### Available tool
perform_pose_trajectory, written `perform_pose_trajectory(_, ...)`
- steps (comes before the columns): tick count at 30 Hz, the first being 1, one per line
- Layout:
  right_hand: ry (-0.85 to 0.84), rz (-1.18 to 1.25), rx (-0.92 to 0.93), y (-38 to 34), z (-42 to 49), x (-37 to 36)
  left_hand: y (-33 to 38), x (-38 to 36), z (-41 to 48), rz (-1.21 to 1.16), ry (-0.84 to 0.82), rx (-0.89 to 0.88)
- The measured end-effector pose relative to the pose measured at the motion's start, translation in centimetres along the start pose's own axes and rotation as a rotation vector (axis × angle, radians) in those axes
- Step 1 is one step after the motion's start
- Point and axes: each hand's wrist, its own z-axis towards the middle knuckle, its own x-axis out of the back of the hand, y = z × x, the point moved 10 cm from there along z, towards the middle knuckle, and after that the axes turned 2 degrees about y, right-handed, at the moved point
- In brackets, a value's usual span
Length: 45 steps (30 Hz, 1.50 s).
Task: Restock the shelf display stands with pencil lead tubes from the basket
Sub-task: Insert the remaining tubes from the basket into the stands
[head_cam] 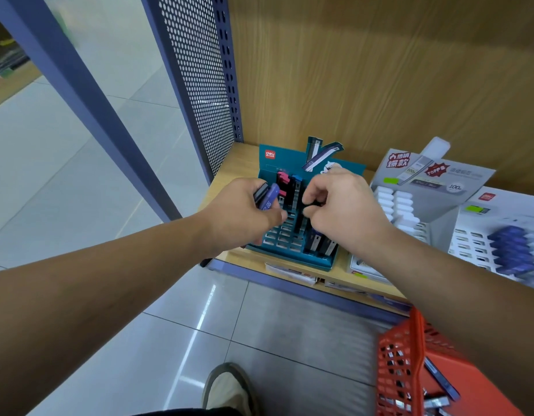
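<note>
A person restocks a teal display stand [289, 253] at the left end of a store shelf [229, 178], the right hand [340, 205] pinching one slim black lead tube [298, 214] by its upper end over a slot while the left hand [244, 211] grips at least two more tubes [268, 196], one blue, one dark. The tubes look light, rigid and smooth-sided, best pinched near the top. A grey stand [439, 226] and a white stand [469, 226] sit to the right, and one red basket [400, 370] at near right holds more tubes, too blurred to count.
</note>
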Motion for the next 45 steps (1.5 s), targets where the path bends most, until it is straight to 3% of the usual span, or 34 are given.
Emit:
perform_pose_trajectory(3,-0.012,0.025,-0.007,0.3,-0.5,0.9,0.7,-0.2,-0.6,-0.075,-0.028,0.034)
perform_pose_trajectory(6,0.004,0.146,-0.071,0.7,-1.5,3.5,1.3,-0.7,-1.5,-0.332,-0.059,0.155)
perform_pose_trajectory(10,-0.206,0.394,-0.237,-0.4,-5.0,5.9,3.5,-1.0,-2.5,-0.455,-0.052,0.243)
perform_pose_trajectory(18,-0.346,0.901,-0.523,-1.2,-12.8,9.8,12.5,-7.0,-5.3,-0.841,-0.117,0.276)
perform_pose_trajectory(21,-0.381,1.018,-0.501,-1.2,-15.3,10.5,14.8,-8.7,-6.2,-0.937,-0.082,0.241)
perform_pose_trajectory(26,-0.306,0.988,-0.49,2.6,-18.3,12.9,17.9,-10.3,-7.8,-0.941,-0.049,0.155)
perform_pose_trajectory(30,-0.269,0.978,-0.605,7.3,-22.5,14.7,19.0,-12.0,-8.3,-0.788,-0.04,0.115)
perform_pose_trajectory(35,-0.042,0.94,-0.688,12.0,-25.9,19.5,21.4,-19.2,-9.8,-0.486,-0.315,0.116)
perform_pose_trajectory(41,0.115,0.939,-0.813,15.2,-29.7,22.9,25.1,-26.7,-10.9,-0.616,-0.647,0.17)
perform_pose_trajectory(45,0.172,1.092,-0.833,15.8,-30.9,24.8,26.2,-28.2,-12.3,-0.561,-0.76,0.076)
